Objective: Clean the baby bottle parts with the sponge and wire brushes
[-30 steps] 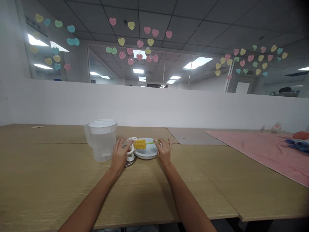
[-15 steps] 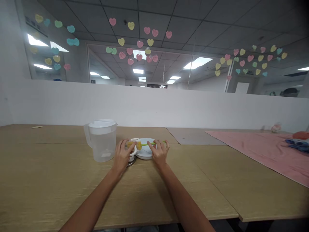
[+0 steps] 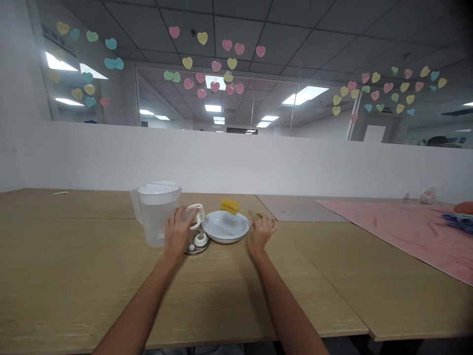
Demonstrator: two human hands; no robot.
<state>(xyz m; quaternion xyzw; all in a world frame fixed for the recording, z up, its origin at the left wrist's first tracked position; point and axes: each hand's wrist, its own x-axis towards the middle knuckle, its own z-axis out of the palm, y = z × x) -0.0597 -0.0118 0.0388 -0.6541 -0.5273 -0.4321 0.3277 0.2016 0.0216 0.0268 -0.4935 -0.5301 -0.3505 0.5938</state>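
Note:
My left hand (image 3: pixel 178 230) is closed on a white looped handle piece (image 3: pixel 200 215), just right of a clear pitcher. Fingers hide the rest of what it grips. A sponge brush (image 3: pixel 229 206) with a yellow head and thin green handle is pinched in my right hand (image 3: pixel 261 230). Its head is over the far side of a white bowl (image 3: pixel 226 237), apart from the left hand's piece. Below the left hand, a round metal dish (image 3: pixel 197 251) carries a white ring-shaped part (image 3: pixel 200 239) and a smaller white piece (image 3: pixel 191 247).
The lidded pitcher (image 3: pixel 159 209) holds clear liquid and stands at the left hand's far side. A pink cloth (image 3: pixel 391 229) covers the table's right part, with a blue and red item (image 3: pixel 460 219) on it. A low white wall (image 3: pixel 236 165) bounds the wooden table (image 3: pixel 221 305) behind.
The brush head has come out of the left hand's white piece and moved right and up over the bowl. My hands have drawn apart, uncovering the metal dish and its parts.

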